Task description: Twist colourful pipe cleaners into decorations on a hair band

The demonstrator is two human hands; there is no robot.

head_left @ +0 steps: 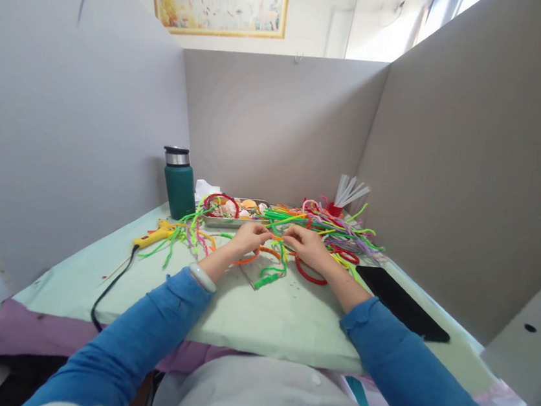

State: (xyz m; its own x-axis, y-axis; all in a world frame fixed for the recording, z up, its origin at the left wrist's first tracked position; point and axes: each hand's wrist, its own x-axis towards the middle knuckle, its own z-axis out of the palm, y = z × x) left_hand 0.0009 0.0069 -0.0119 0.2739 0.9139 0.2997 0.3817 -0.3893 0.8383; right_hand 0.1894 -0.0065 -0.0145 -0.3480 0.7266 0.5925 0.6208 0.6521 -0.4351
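Note:
My left hand (251, 237) and my right hand (310, 245) meet over the middle of the table, fingers pinched. Between their fingertips runs a short orange pipe cleaner (277, 237), with one end in each hand. Just below lies a green pipe cleaner (267, 279), bent and wound thickly at its lower end. An orange pipe cleaner loop (247, 260) rests by my left wrist, and a red pipe cleaner ring (309, 277) lies under my right wrist. My fingers partly cover how these pieces join.
A yellow glue gun (153, 235) with a black cord lies left, near a green bottle (179, 186). Behind my hands are a metal tray (222, 222) of small pieces and a heap of pipe cleaners (331, 223). White sticks (348, 192) stand in a red cup; a black slab (400, 302) lies right.

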